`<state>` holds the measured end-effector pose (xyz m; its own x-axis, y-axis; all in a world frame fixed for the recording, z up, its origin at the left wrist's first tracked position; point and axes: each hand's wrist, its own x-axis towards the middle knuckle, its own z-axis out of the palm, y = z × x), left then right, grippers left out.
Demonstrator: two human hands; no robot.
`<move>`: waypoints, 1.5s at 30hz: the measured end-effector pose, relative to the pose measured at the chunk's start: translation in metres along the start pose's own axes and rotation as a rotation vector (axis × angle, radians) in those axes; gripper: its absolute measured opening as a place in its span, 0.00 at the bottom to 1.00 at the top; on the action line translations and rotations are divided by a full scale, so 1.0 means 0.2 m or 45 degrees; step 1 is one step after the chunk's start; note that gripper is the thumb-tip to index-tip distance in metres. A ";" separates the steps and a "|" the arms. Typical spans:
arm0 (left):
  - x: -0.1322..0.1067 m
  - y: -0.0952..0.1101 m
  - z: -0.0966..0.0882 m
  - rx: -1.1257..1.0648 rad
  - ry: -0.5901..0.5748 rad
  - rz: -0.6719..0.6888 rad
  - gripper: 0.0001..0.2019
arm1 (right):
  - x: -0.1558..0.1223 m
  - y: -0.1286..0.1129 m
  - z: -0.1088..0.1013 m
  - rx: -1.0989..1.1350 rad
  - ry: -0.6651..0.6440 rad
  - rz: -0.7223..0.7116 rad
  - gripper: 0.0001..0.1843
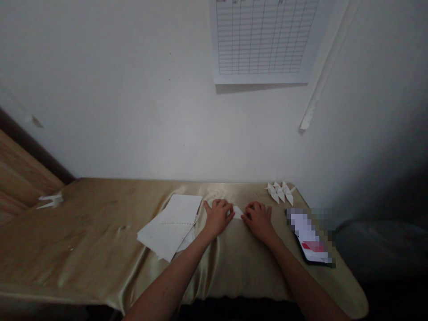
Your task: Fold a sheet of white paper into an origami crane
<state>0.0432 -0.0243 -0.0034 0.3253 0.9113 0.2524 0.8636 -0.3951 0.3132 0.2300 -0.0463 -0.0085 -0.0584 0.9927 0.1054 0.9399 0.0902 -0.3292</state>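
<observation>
A small folded piece of white paper (237,212) lies on the gold cloth in front of me, partly covered by my fingers. My left hand (218,217) has its fingers curled and pressed on the paper's left side, with the thumb and fingertips closed at its edge. On the opposite side, my right hand (260,219) pinches the right edge with its fingertips, the other fingers bent. A pile of white paper sheets (174,223) sits to the left of my left hand, some with perforated edges.
Folded white paper cranes (280,192) stand in a row at the back right. A phone (309,238), its screen lit, lies near the right edge of the cloth-covered table (83,249). Another folded paper piece (51,200) is at far left. A printed grid sheet (264,40) hangs on the wall.
</observation>
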 end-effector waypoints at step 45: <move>-0.01 0.02 -0.02 -0.038 -0.055 -0.046 0.04 | 0.00 0.00 -0.01 0.074 0.017 0.022 0.10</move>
<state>0.0438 -0.0290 0.0016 0.3111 0.9289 0.2008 0.8633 -0.3646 0.3489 0.2301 -0.0463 -0.0068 -0.0378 0.9930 0.1118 0.9195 0.0783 -0.3851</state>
